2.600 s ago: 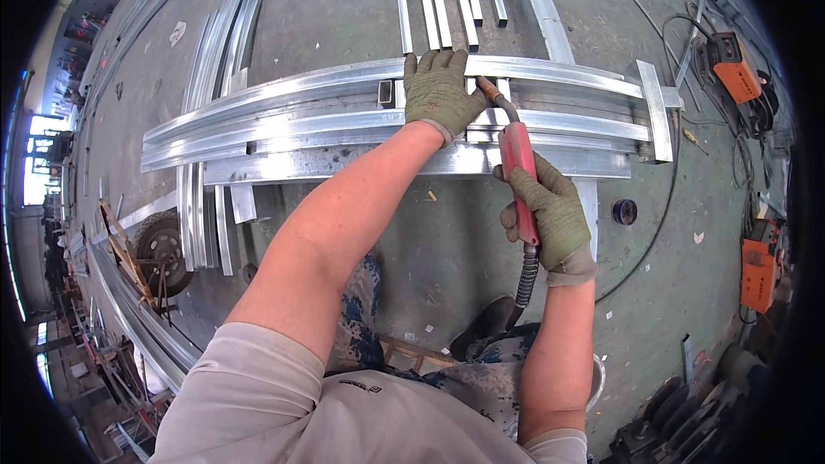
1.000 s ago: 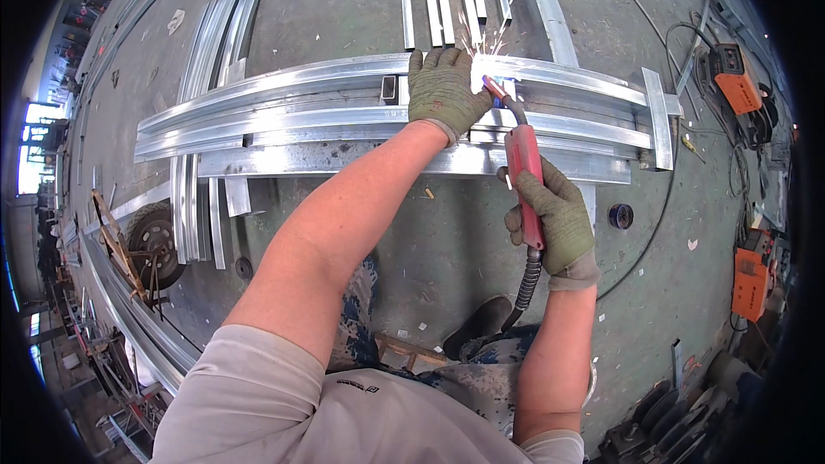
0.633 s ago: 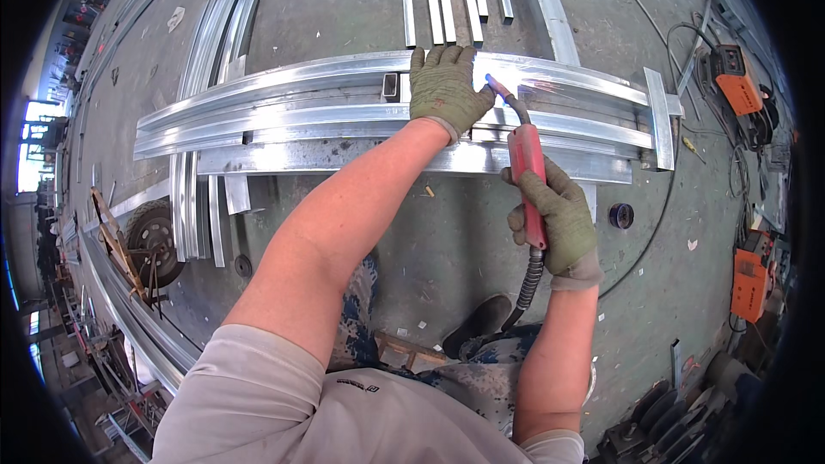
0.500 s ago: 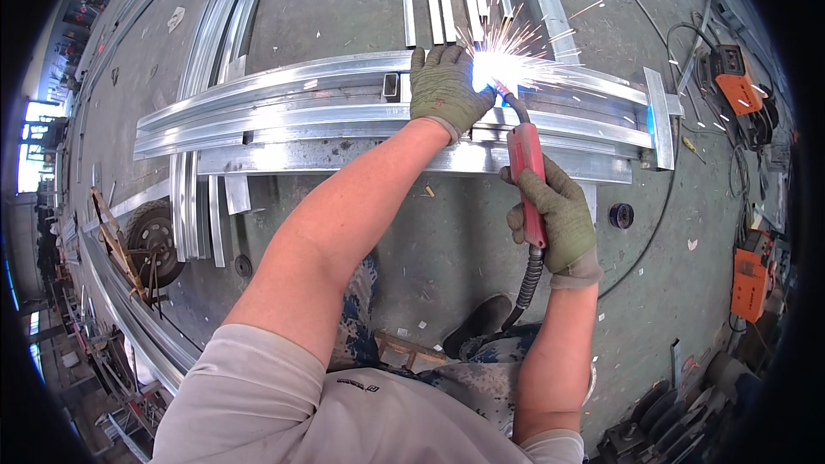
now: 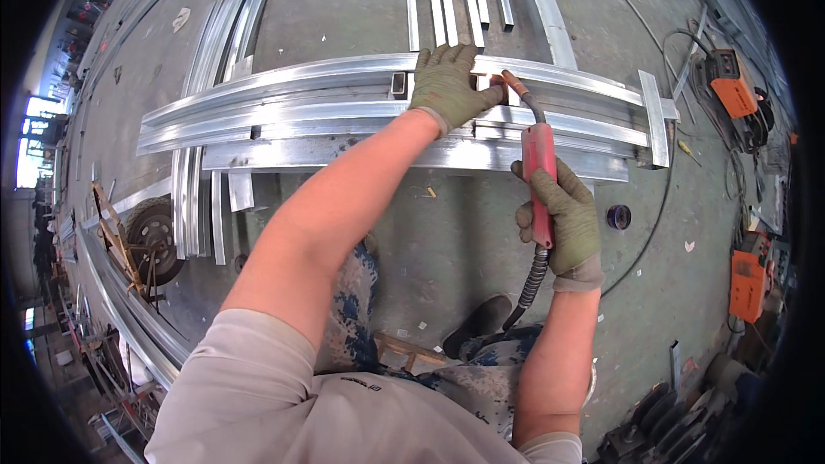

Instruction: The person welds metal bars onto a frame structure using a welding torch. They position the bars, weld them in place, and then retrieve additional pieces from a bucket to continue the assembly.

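My right hand (image 5: 569,216), in a green work glove, is wrapped around the red handle of a welding torch (image 5: 538,155). The torch's bent neck leads up to a nozzle over the metal frame, and no arc shows. Flat on the frame's far rail (image 5: 301,76) lies my gloved left hand (image 5: 450,86), fingers spread, thumb pointing toward the nozzle. Beside that thumb is a short crosspiece (image 5: 513,94), partly hidden by glove and nozzle. An open-ended square tube (image 5: 399,84) sits between the rails, left of my left hand.
More steel profiles (image 5: 225,30) support the frame's left side. Beyond it stretch long narrow rails (image 5: 447,0). Orange machines (image 5: 732,86) stand on the right among cables. A wheel (image 5: 155,236) is at lower left, and a dark round roll (image 5: 619,217) lies on the floor.
The bright arc and sparks have gone out. The torch nozzle has lifted slightly up and right off the joint. My left hand stays in place on the frame.
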{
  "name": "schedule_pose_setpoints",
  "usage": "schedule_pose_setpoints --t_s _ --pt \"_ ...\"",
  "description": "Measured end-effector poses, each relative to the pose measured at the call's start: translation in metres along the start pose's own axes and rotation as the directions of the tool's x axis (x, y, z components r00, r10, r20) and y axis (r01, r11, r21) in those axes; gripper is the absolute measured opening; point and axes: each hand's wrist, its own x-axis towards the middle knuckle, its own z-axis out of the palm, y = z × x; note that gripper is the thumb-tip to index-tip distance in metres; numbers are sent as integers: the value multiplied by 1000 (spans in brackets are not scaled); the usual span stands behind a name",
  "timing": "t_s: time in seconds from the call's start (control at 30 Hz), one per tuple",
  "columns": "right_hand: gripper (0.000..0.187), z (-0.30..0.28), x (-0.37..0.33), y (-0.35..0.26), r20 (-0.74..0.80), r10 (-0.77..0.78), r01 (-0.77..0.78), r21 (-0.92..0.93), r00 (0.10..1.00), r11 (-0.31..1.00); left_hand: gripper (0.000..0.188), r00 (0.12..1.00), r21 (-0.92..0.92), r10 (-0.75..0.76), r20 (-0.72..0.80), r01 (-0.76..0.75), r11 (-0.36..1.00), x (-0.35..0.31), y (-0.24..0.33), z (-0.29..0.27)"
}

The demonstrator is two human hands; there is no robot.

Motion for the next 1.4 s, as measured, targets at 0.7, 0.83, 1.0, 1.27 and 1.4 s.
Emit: schedule_pose_setpoints --t_s 0.7,0.83,1.0,1.27,1.4 --pt "53 32 5 3 118 115 -109 -56 986 992 75 980 92 -30 -196 49 994 -23 -47 -10" --pt "53 34 13 7 137 147 -141 -49 980 989 72 976 79 -24 -218 42 996 -22 -47 -9" --pt "54 35 20 8 154 148 -141 -56 977 988 70 972 71 -7 -236 24 997 -21 -50 -6" --pt "52 39 20 7 127 145 -138 -59 981 989 74 983 97 0 -186 18 995 -21 -49 -8" --pt "50 36 22 5 120 156 -149 -64 981 987 78 987 137 -4 -161 27 990 -21 -47 -11"
